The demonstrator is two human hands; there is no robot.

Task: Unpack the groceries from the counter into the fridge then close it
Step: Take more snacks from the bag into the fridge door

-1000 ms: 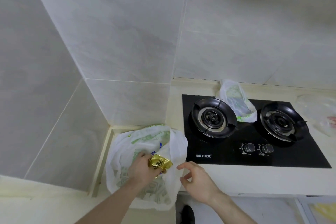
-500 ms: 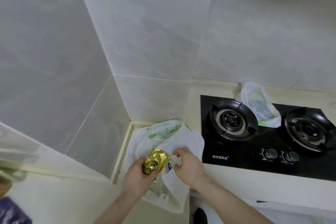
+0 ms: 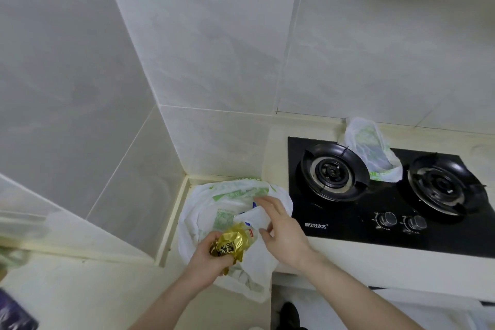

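- In the corner of the cream table (image 3: 267,153), just left of the black glass gas hob (image 3: 375,225), lies the big white plastic shopping bag with green print (image 3: 214,211), its mouth open toward the person.
- The left hand (image 3: 207,260) is wrapped around a crinkled gold foil packet (image 3: 227,245) and holds it just above the near edge of the bag.
- The right hand (image 3: 284,228) reaches into the bag mouth; its thumb and fingers pinch a white packet with a blue mark (image 3: 253,218), which is half out of the plastic.
- I judge the step in hand to be taking the groceries out of the bag. The white packet should be lifted straight up, so that the thin plastic does not come with it.
- It would help to press the bag down with the heel of the left hand, because the near part of the bag hangs over the table edge and may slide off.
- A firmer grip than a fingertip pinch is safer, since the packet looks smooth.
- A second, smaller white bag with green print (image 3: 372,153) rests on the hob between the two burners; it seems not yet unpacked.
- The fridge is not in view, so the person must turn with both packets; I cannot tell whether its door is open.
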